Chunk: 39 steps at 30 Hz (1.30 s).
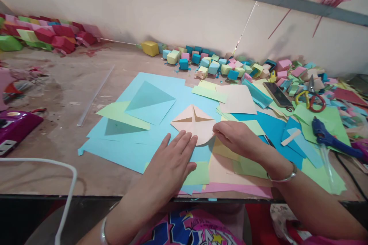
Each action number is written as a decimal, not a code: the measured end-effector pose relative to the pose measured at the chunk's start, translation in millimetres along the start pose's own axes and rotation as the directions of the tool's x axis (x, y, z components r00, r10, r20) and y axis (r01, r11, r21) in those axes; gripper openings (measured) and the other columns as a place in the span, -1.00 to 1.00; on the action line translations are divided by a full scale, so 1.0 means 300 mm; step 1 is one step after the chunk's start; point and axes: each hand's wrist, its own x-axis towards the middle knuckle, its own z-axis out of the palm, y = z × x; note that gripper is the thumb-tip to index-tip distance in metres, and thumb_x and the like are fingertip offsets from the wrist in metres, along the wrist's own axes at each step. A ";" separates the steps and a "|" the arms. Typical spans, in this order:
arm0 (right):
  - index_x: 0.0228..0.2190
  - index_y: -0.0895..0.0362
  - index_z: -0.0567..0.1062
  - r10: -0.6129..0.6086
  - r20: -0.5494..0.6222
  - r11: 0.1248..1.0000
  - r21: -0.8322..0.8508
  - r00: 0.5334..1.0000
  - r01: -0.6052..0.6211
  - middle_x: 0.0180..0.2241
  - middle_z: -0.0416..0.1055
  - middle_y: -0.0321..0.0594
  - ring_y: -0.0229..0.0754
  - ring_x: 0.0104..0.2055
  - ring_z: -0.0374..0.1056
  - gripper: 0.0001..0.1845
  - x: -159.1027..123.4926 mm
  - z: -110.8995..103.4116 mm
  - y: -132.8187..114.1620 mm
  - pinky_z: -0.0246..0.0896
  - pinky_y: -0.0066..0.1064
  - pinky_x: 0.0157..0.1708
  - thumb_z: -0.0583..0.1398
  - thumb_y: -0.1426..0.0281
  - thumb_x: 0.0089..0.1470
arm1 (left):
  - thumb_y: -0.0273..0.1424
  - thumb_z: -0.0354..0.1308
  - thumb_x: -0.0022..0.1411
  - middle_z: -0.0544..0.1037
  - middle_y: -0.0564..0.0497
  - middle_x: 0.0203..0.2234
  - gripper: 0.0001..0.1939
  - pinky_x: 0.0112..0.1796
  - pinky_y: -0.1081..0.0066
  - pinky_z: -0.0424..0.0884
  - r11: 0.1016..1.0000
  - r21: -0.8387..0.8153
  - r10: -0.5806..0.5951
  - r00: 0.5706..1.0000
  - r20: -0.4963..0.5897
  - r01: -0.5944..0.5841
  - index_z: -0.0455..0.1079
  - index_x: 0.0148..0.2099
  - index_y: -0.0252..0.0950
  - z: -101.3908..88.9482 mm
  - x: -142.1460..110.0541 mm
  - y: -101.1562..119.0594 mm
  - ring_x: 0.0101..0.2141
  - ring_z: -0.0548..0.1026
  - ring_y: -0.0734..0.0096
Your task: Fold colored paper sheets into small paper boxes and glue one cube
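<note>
A cream sheet of paper (202, 128), partly folded with flaps turned toward its middle, lies on large light blue paper (138, 149). My left hand (175, 157) rests flat with fingers stretched out, its fingertips on the near left part of the cream paper. At the right corner, my right hand (238, 136) has its fingers pinched together on the paper's edge. That near edge curves up a little. Left of it lie a creased light blue square (151, 103) and a folded pale green sheet (126, 115).
Small paper cubes (212, 67) line the wall, with red and pink ones (54, 34) at far left. To the right are scissors (310, 99), a phone (277, 95), a blue glue gun (330, 138) and paper scraps. A white cable (66, 164) crosses the front left.
</note>
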 end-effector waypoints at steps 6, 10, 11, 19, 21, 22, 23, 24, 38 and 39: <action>-0.32 0.11 0.53 -0.091 0.079 0.963 0.262 0.993 0.068 -0.26 0.48 -0.16 -0.22 -0.24 0.32 -0.88 0.013 -0.001 0.038 0.18 -0.38 -0.25 0.17 0.44 0.19 | -0.27 0.00 0.38 0.19 -0.09 0.31 -0.51 0.18 -0.06 0.20 1.000 -0.013 0.008 0.999 0.038 -0.008 0.21 0.29 -0.30 -0.022 -0.005 -0.011 0.29 0.16 0.10; -0.29 0.09 0.55 -0.157 0.032 0.974 0.172 0.987 0.150 -0.25 0.49 -0.16 -0.21 -0.25 0.31 -0.84 0.029 0.012 0.013 0.16 -0.34 -0.25 0.15 0.48 0.19 | -0.29 0.00 0.37 0.14 -0.10 0.33 -0.51 0.19 -0.05 0.19 0.999 -0.019 0.029 0.999 0.040 -0.028 0.21 0.29 -0.31 -0.031 -0.001 -0.015 0.28 0.17 0.11; -0.28 0.09 0.55 -0.177 0.023 0.972 0.160 0.984 0.171 -0.25 0.50 -0.16 -0.20 -0.25 0.32 -0.82 0.030 0.020 0.004 0.17 -0.33 -0.25 0.14 0.49 0.19 | -0.29 0.00 0.37 0.14 -0.11 0.33 -0.51 0.19 -0.05 0.19 0.999 -0.018 0.030 0.999 0.041 -0.029 0.20 0.29 -0.31 -0.032 0.002 -0.015 0.28 0.17 0.10; -0.30 0.16 0.55 -0.205 -0.038 0.967 0.145 0.978 0.209 -0.27 0.52 -0.12 -0.19 -0.27 0.34 -0.76 0.031 0.054 -0.027 0.24 -0.32 -0.29 0.08 0.55 0.20 | -0.24 -0.04 0.39 0.18 -0.11 0.31 -0.52 0.16 -0.02 0.19 0.999 -0.010 0.054 0.998 0.038 -0.054 0.24 0.27 -0.28 -0.045 0.004 -0.022 0.26 0.21 0.08; -0.31 0.17 0.55 -0.205 -0.035 0.966 0.152 0.978 0.208 -0.28 0.52 -0.12 -0.19 -0.27 0.35 -0.75 0.032 0.050 -0.027 0.25 -0.32 -0.28 0.07 0.55 0.21 | -0.25 -0.07 0.40 0.17 -0.10 0.32 -0.54 0.15 -0.01 0.18 0.997 -0.012 0.072 0.997 0.023 -0.072 0.24 0.27 -0.26 -0.045 -0.002 -0.029 0.26 0.21 0.11; -0.31 0.17 0.55 -0.202 -0.031 0.967 0.154 0.979 0.204 -0.28 0.52 -0.12 -0.19 -0.27 0.35 -0.75 0.032 0.048 -0.027 0.26 -0.32 -0.28 0.07 0.55 0.21 | -0.26 -0.08 0.41 0.17 -0.10 0.32 -0.55 0.15 -0.01 0.18 0.997 -0.013 0.078 0.997 0.018 -0.077 0.25 0.27 -0.25 -0.044 -0.005 -0.032 0.26 0.21 0.12; -0.30 0.16 0.55 -0.198 -0.024 0.968 0.155 0.980 0.199 -0.27 0.52 -0.12 -0.19 -0.26 0.35 -0.75 0.031 0.047 -0.027 0.26 -0.32 -0.27 0.07 0.55 0.21 | -0.27 -0.09 0.41 0.17 -0.09 0.32 -0.56 0.15 -0.01 0.17 0.997 -0.014 0.081 0.997 0.015 -0.081 0.25 0.27 -0.24 -0.042 -0.007 -0.036 0.26 0.21 0.13; -0.30 0.16 0.55 -0.194 -0.017 0.969 0.156 0.981 0.194 -0.27 0.52 -0.13 -0.19 -0.25 0.35 -0.76 0.031 0.046 -0.026 0.26 -0.33 -0.26 0.07 0.55 0.21 | -0.27 -0.09 0.41 0.16 -0.09 0.32 -0.56 0.15 -0.01 0.17 0.996 -0.015 0.083 0.996 0.015 -0.083 0.25 0.27 -0.23 -0.040 -0.008 -0.039 0.26 0.21 0.13; -0.12 0.15 0.49 -0.241 0.023 0.964 0.120 0.970 0.237 -0.29 0.46 -0.14 -0.19 -0.27 0.25 -0.72 0.013 0.068 -0.053 0.12 -0.32 -0.27 0.03 0.52 0.26 | -0.25 -0.05 0.39 0.18 0.01 0.31 -0.55 0.17 -0.14 0.09 0.997 -0.019 0.074 0.997 -0.011 -0.074 0.27 0.27 -0.16 -0.027 -0.013 -0.053 0.28 0.15 -0.01; -0.11 0.16 0.49 -0.233 0.016 0.964 0.134 0.972 0.229 -0.29 0.46 -0.14 -0.20 -0.27 0.25 -0.72 0.014 0.075 -0.057 0.12 -0.32 -0.28 0.02 0.51 0.26 | -0.27 -0.07 0.39 0.18 0.01 0.31 -0.55 0.16 -0.14 0.10 0.997 -0.017 0.076 0.997 -0.010 -0.076 0.26 0.27 -0.16 -0.026 -0.013 -0.055 0.27 0.17 0.00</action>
